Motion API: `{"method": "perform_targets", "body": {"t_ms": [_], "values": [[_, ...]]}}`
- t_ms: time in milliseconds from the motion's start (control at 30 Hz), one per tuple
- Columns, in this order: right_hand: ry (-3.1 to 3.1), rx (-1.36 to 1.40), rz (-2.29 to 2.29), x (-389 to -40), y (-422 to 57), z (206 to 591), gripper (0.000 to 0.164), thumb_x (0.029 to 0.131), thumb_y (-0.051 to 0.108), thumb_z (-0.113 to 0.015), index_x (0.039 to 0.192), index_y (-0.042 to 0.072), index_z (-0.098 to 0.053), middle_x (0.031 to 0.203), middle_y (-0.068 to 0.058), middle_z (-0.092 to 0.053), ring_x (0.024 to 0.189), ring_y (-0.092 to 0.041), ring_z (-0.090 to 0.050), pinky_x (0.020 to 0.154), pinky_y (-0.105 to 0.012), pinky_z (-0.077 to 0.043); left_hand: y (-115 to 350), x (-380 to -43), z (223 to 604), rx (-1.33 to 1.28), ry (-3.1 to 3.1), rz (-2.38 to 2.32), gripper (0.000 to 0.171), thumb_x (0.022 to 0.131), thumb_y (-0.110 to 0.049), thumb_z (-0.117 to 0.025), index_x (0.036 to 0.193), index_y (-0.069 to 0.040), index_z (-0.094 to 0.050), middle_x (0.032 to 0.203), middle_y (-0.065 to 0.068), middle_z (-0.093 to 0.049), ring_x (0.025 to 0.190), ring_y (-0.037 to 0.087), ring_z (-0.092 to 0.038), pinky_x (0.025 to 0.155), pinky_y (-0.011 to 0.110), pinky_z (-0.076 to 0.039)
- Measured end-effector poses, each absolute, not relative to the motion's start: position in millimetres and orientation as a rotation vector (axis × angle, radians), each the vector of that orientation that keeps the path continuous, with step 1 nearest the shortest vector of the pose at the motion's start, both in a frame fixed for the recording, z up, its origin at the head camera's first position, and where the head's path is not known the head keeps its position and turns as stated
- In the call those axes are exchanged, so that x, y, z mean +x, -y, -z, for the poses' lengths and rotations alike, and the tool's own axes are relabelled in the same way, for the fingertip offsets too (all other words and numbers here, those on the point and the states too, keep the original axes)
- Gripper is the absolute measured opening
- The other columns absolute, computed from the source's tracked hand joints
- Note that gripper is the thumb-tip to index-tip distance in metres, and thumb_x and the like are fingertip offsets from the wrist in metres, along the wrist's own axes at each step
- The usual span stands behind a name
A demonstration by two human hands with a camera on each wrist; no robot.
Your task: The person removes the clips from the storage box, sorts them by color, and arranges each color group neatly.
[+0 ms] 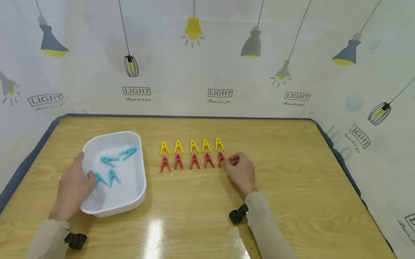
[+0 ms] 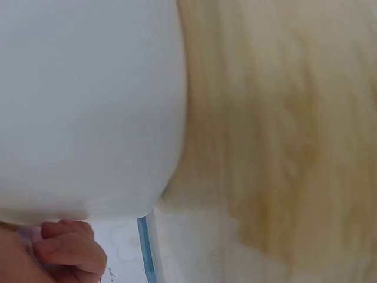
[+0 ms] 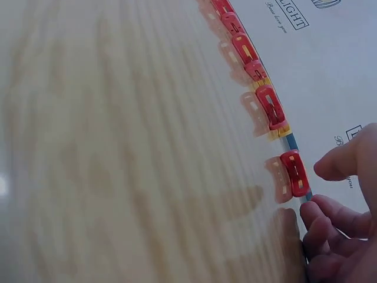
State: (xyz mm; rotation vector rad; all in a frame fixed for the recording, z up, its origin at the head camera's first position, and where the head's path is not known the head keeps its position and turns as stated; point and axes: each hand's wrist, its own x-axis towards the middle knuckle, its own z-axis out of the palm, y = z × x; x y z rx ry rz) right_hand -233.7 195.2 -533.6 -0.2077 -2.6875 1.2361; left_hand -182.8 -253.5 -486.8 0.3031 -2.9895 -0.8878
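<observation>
My left hand (image 1: 72, 190) grips the left rim of a white plastic tray (image 1: 126, 189), thumb over the edge and fingers along the outer wall. Several light-blue clothespins (image 1: 113, 177) lie inside that tray; the thumb partly covers one. To its right, a row of red clothespins (image 1: 195, 161) lies below a row of yellow clothespins (image 1: 194, 146). At the right end of the red row is my right hand (image 1: 241, 171). In the right wrist view its thumb and fingers stand apart beside the last red clothespin (image 3: 296, 173), with nothing visible between them.
A wooden table (image 1: 185, 240) with a dark edge bears everything. Behind and at both sides rises a pale wall covering (image 1: 184, 65) printed with hanging lamps. Each wrist carries a small black device (image 1: 238, 214).
</observation>
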Motion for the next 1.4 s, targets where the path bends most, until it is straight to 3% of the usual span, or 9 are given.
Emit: {"method": "perform_targets", "body": {"t_ms": [67,267,467,667,767,867,1067,1267,1400], "values": [[2.686,-0.234,-1.246,-233.9,-194.7,536.2,0.027,0.093,0.033,-0.067,0.102,0.008,-0.067,0.094,-0.01,-0.071,0.08,-0.022,-0.064,0.067,-0.028,-0.049,256.4,-180.7,486.1,0.304,3.009,0.911,0.071,0.104,-0.022,-0.038,0.16,0.004,-0.004,0.154,0.042,-0.027,0.134,0.06,-0.038,0.103,0.068,-0.045],[2.682,-0.336,-1.255,-235.9,-194.3,541.5,0.033,0.095,0.041,-0.063,0.102,0.009,-0.067,0.093,-0.01,-0.07,0.079,-0.022,-0.063,0.066,-0.029,-0.047,266.0,-176.6,472.1,0.346,3.006,0.856,0.075,0.106,-0.041,-0.027,0.16,0.004,0.0,0.135,0.042,-0.045,0.117,0.057,-0.05,0.09,0.069,-0.047],[2.661,-0.385,-1.293,-235.5,-198.7,537.3,0.036,0.096,0.044,-0.061,0.103,0.009,-0.067,0.094,-0.011,-0.07,0.081,-0.025,-0.064,0.068,-0.03,-0.048,266.2,-185.2,461.2,0.31,2.979,0.798,0.072,0.105,-0.038,-0.032,0.156,0.011,-0.017,0.114,0.033,-0.052,0.097,0.044,-0.054,0.073,0.054,-0.047],[2.512,-0.459,-1.365,-234.8,-208.0,514.9,0.032,0.098,0.036,-0.058,0.108,0.006,-0.065,0.098,-0.013,-0.067,0.087,-0.027,-0.062,0.071,-0.033,-0.047,244.5,-202.9,472.5,0.206,3.02,0.875,0.07,0.104,-0.03,-0.036,0.157,0.01,-0.015,0.121,0.034,-0.053,0.104,0.044,-0.057,0.08,0.055,-0.055],[2.447,-0.425,-1.377,-237.8,-200.7,497.1,0.029,0.098,0.032,-0.057,0.107,0.005,-0.065,0.097,-0.012,-0.066,0.085,-0.027,-0.06,0.07,-0.032,-0.046,237.8,-207.8,475.5,0.165,2.979,0.927,0.067,0.103,-0.024,-0.038,0.159,0.005,-0.015,0.12,0.034,-0.057,0.102,0.043,-0.061,0.075,0.049,-0.058],[2.425,-0.312,-1.385,-241.4,-175.3,475.6,0.024,0.096,0.027,-0.059,0.103,0.005,-0.067,0.094,-0.012,-0.067,0.084,-0.027,-0.061,0.07,-0.03,-0.045,237.3,-205.3,478.1,0.171,2.95,0.975,0.065,0.103,-0.021,-0.038,0.161,-0.001,-0.015,0.12,0.034,-0.059,0.098,0.041,-0.062,0.07,0.044,-0.058],[2.608,0.161,-1.481,-246.3,-80.0,430.5,0.018,0.095,0.02,-0.061,0.103,0.006,-0.069,0.097,-0.009,-0.07,0.088,-0.021,-0.064,0.073,-0.028,-0.052,250.2,-188.4,485.6,0.228,2.919,0.948,0.066,0.101,-0.014,-0.036,0.161,0.001,-0.013,0.138,0.043,-0.049,0.096,0.041,-0.061,0.078,0.054,-0.058],[2.93,0.538,-1.365,-254.5,21.9,410.4,0.019,0.094,0.023,-0.064,0.103,0.008,-0.071,0.095,-0.002,-0.072,0.083,-0.012,-0.062,0.068,-0.017,-0.05,259.1,-181.0,490.4,0.289,2.891,0.933,0.067,0.098,-0.012,-0.038,0.16,0.001,-0.017,0.132,0.044,-0.052,0.094,0.04,-0.06,0.079,0.056,-0.058],[3.109,0.608,-1.212,-261.5,66.3,415.4,0.017,0.093,0.024,-0.068,0.098,0.009,-0.073,0.088,0.001,-0.07,0.076,-0.01,-0.059,0.062,-0.017,-0.047,260.1,-181.9,491.7,0.29,2.87,0.939,0.067,0.098,-0.012,-0.039,0.16,0.001,-0.019,0.125,0.042,-0.056,0.086,0.037,-0.06,0.076,0.055,-0.059]]}}
